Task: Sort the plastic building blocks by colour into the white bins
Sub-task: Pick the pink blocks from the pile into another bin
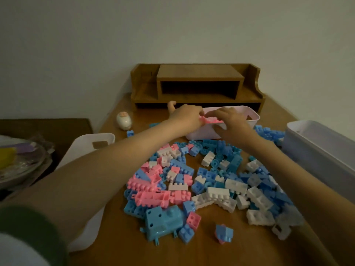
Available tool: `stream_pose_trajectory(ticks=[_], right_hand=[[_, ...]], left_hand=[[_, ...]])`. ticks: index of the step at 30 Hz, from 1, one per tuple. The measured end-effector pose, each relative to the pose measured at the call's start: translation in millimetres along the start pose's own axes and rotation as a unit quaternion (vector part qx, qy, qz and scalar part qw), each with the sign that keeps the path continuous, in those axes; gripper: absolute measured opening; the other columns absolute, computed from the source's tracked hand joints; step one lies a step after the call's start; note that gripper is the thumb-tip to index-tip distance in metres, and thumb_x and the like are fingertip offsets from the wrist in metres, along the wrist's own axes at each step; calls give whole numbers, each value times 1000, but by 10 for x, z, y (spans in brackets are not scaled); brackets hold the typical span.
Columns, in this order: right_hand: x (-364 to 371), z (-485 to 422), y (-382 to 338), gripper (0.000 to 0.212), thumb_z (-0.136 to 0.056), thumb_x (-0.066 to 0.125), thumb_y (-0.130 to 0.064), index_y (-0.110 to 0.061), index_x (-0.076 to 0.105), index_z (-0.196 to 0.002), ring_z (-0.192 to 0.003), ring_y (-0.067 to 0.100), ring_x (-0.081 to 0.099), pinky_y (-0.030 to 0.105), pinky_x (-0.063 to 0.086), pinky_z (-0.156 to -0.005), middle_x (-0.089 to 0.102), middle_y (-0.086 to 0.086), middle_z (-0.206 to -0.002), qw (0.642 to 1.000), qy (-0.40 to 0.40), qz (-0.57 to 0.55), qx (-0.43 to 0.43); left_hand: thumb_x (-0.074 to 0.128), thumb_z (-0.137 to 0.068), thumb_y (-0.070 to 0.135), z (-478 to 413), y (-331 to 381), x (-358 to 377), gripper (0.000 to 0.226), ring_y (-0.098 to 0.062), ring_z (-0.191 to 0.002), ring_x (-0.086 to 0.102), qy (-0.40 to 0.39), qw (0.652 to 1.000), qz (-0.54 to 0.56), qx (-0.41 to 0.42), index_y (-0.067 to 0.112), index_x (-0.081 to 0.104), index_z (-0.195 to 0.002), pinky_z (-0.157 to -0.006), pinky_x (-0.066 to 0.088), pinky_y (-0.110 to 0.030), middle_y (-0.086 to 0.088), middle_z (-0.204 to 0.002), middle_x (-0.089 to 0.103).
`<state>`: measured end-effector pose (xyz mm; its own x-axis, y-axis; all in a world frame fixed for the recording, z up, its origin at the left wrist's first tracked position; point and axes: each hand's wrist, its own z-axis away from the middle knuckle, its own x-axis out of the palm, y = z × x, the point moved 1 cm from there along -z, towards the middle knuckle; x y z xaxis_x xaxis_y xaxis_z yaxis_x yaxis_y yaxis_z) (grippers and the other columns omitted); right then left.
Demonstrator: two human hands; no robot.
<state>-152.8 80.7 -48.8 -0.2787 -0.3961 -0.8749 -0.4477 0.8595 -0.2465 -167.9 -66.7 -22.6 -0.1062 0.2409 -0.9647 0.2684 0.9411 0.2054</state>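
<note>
While both hands pinch the flat pink piece (212,121) between them, the left hand (185,115) nipping its left end and the right hand (231,121) curled over the other end with the thumb underneath, it hangs just over the front rim of the far white bin (253,117). From where I stand, the sensible thing is to carry it a touch further over the opening before letting go, so it falls inside rather than tipping off the rim onto the table (207,252). It looks thin and light, so a low release should do. Below the forearms the pile of blocks (192,181) lies unsorted, pink, blue and white together. A second bin (107,138) sits at the left and a third bin (315,135) at the right, both near the pile.
</note>
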Motion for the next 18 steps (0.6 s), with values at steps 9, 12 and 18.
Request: stream_pose_trajectory(ticks=[9,12,18], right_hand=[[176,138,-413,50,-94,51,-24,-29,35,-141,-108,23,51,32,42,-90,55,5,-126,982,-179,-12,-56],[298,128,-509,51,-95,44,-25,-28,29,-144,-115,27,39,38,34,-93,42,3,-138,953,-255,136,-90],[312,122,-634,33,-96,44,-20,-23,50,-129,-116,24,41,36,33,-95,45,1,-131,960,-230,131,-88]], left_hand=[[45,-93,13,432,-581,-127,36,-15,-115,49,-40,999,-28,13,30,47,-125,-91,24,-32,10,-113,59],[45,-94,11,601,-739,-78,41,-20,-119,43,-110,979,-172,27,36,47,-127,-99,18,-41,5,-123,54],[46,-91,9,689,-844,26,29,-24,-115,42,-145,951,-264,72,24,54,-114,-107,5,-55,0,-104,59]])
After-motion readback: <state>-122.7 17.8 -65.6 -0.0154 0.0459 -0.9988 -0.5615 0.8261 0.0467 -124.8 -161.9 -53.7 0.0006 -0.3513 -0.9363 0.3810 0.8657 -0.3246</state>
